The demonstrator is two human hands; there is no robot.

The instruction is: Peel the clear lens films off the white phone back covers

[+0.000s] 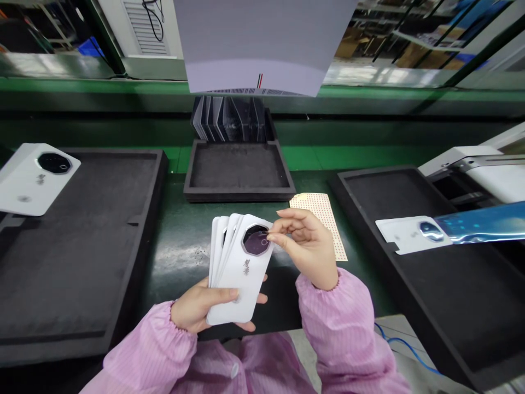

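Observation:
My left hand (209,303) grips a fanned stack of white phone back covers (235,303) over the dark bench, its thumb lying across the top cover. That cover bears a dark, many-sided camera window (256,241) in a silver rim, with dark characters printed below. My right hand (305,241) is closed in a pinch at the window's right edge. Thumb and index finger meet there; whether they hold a thin film or the cover's edge cannot be made out. Just behind this hand lies a sheet of small red-dotted stickers (324,213).
A black foam tray (69,273) at left carries more white covers (36,180). Dark thin panels (229,120) stand in the back tray (240,194). In the right tray (451,295) lies a white cover (404,235) with blue film (484,221). A white panel (262,49) overhangs the back.

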